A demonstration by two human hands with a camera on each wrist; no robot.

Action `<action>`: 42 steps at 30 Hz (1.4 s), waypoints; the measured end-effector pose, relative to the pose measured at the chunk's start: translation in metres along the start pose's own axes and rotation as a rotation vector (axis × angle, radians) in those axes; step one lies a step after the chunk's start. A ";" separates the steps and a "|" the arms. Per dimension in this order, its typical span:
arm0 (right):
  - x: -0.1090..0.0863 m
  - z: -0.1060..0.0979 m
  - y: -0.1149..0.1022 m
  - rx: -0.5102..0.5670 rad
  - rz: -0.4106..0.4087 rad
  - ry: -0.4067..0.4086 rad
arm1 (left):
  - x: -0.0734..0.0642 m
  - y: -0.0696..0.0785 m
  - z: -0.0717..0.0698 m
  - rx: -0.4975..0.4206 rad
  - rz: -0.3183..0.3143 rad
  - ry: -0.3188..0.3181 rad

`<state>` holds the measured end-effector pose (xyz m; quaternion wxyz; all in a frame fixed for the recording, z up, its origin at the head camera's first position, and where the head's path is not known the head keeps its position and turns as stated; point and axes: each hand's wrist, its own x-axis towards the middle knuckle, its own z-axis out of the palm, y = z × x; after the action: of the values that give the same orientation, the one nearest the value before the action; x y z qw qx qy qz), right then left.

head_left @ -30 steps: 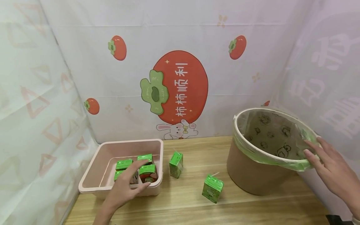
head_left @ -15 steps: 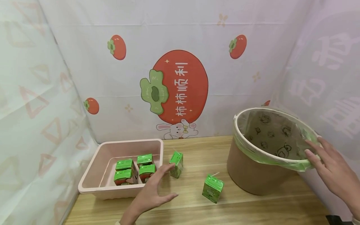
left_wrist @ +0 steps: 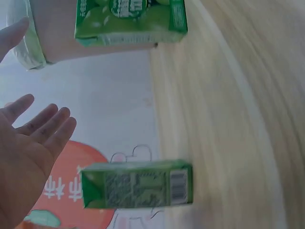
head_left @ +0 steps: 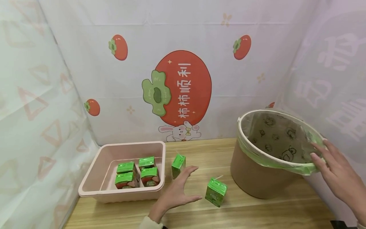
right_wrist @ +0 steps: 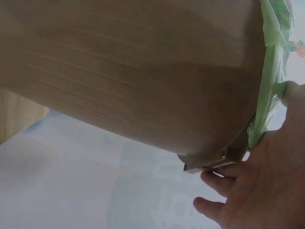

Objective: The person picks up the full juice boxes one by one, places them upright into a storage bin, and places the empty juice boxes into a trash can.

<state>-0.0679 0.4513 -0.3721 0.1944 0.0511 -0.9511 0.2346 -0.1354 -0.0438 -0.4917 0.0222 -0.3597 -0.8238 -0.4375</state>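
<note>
My left hand (head_left: pixel 176 192), thumb and fingers spread, holds nothing in the head view. It is between two green juice boxes with straws on the table: one upright box (head_left: pixel 178 163) behind its fingers, partly covered, and a nearer box (head_left: pixel 216 192) just right of the fingertips. In the left wrist view, the spread hand (left_wrist: pixel 26 157) has both boxes beside it. My right hand (head_left: pixel 338 171) holds the rim of a brown bucket (head_left: pixel 263 178) lined with a green bag (head_left: pixel 268 162). Its thumb lies over the rim and its fingers are outside, by the handle joint, in the right wrist view.
At the left, a pink plastic tub (head_left: pixel 125 148) contains several green-topped juice boxes (head_left: pixel 125 167). A wooden table (head_left: pixel 200 152) carries everything. Printed cloth walls (head_left: pixel 183 31) enclose its back and sides.
My left hand has moved right, from over the tub, past the upright juice box and towards the nearer one, staying spread. My right hand has stayed at the bucket's rim.
</note>
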 end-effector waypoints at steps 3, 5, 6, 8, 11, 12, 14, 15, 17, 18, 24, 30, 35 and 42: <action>0.000 0.001 0.001 -0.008 0.000 -0.005 | 0.005 -0.001 0.009 -0.034 0.003 -0.021; 0.001 0.001 -0.001 -0.015 0.005 -0.010 | 0.008 -0.002 0.016 -0.046 -0.002 -0.027; 0.001 0.001 -0.002 -0.016 0.007 -0.011 | 0.009 -0.002 0.019 -0.052 -0.004 -0.030; 0.001 0.000 -0.004 -0.016 0.007 -0.008 | 0.013 -0.004 0.026 -0.061 -0.011 -0.041; 0.001 -0.001 -0.007 -0.012 0.003 0.000 | 0.019 -0.008 0.037 -0.078 -0.031 -0.073; 0.001 -0.002 -0.008 -0.011 0.003 0.002 | 0.021 -0.009 0.040 -0.081 -0.038 -0.085; 0.000 -0.002 -0.010 -0.011 0.003 0.005 | 0.024 -0.010 0.045 -0.090 -0.050 -0.114; 0.000 -0.002 -0.011 -0.010 0.004 0.003 | 0.026 -0.011 0.047 -0.091 -0.057 -0.127; 0.000 -0.002 -0.012 -0.010 0.008 0.002 | 0.028 -0.011 0.050 -0.083 -0.060 -0.153; 0.000 -0.002 -0.013 -0.010 0.010 0.002 | 0.029 -0.011 0.051 -0.081 -0.056 -0.165; 0.000 0.000 -0.015 -0.013 0.027 -0.008 | 0.034 -0.012 0.058 -0.141 -0.011 -0.204; 0.001 0.001 -0.015 -0.023 0.044 -0.014 | 0.035 -0.011 0.060 -0.237 0.014 -0.194; -0.001 0.001 -0.014 -0.026 0.062 -0.015 | 0.035 -0.008 0.057 -0.208 0.007 -0.163; -0.002 0.001 -0.013 -0.017 0.063 -0.015 | 0.043 0.003 0.051 -0.073 0.073 -0.095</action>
<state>-0.0640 0.4395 -0.3678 0.1802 0.0212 -0.9556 0.2323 -0.1517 0.0193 -0.5055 -0.0141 -0.4105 -0.7938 -0.4484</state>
